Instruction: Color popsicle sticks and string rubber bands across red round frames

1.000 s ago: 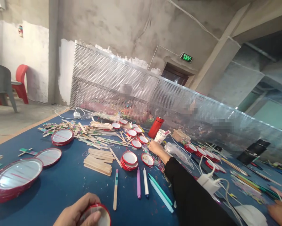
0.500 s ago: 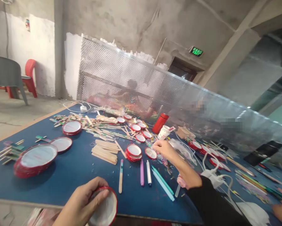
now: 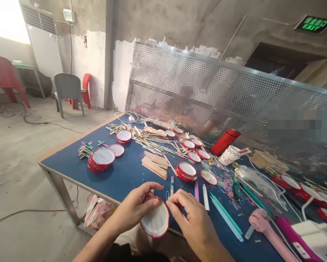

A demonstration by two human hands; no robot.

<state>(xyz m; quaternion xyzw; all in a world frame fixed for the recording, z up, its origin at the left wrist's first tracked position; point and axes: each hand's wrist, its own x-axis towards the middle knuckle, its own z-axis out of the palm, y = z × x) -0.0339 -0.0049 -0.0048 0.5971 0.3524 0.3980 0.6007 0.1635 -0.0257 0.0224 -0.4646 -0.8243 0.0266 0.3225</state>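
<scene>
Head cam here: the left hand (image 3: 136, 207) is wrapped around a round red-rimmed disc (image 3: 155, 217) with a whitish face, gripping it by the edge and holding it up off the table. The right hand (image 3: 196, 222) sits right by the disc's other side, fingertips pinched together near the rim, though I can't tell if they're holding anything tiny. Just past the disc on the blue table (image 3: 119, 182) there's a teal-tipped wooden craft stick (image 3: 172, 185), a stack of red-rimmed discs (image 3: 186, 171), a loose pile of flat wooden sticks (image 3: 155, 165) and a purple marker (image 3: 196, 191). Tangled colourful rubber bands (image 3: 227, 185) lie off to the right, and farther back stand a red thermos (image 3: 224, 142) and a white paper cup (image 3: 230, 155).
</scene>
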